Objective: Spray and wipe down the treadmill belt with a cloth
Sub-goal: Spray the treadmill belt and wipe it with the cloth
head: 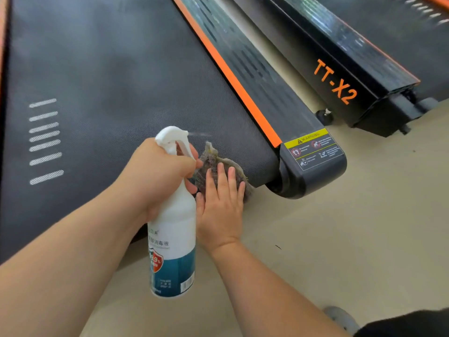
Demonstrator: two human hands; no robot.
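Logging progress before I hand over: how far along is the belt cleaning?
Done: nothing provable; the treadmill belt shows no clear wipe marks. In hand: the left hand grips the spray bottle, mist leaving its nozzle, while the right hand presses the cloth flat at the belt's end corner. Left: probably wiping most of the belt.

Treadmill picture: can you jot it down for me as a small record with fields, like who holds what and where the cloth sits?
Left grip: holds spray bottle upright, faint mist at its nozzle
Right grip: flat, fingers straight, pressing cloth
Cloth place: crumpled on treadmill belt, near its rear end
Beside belt: orange stripe, warning label
Background: second treadmill marked TT-X2
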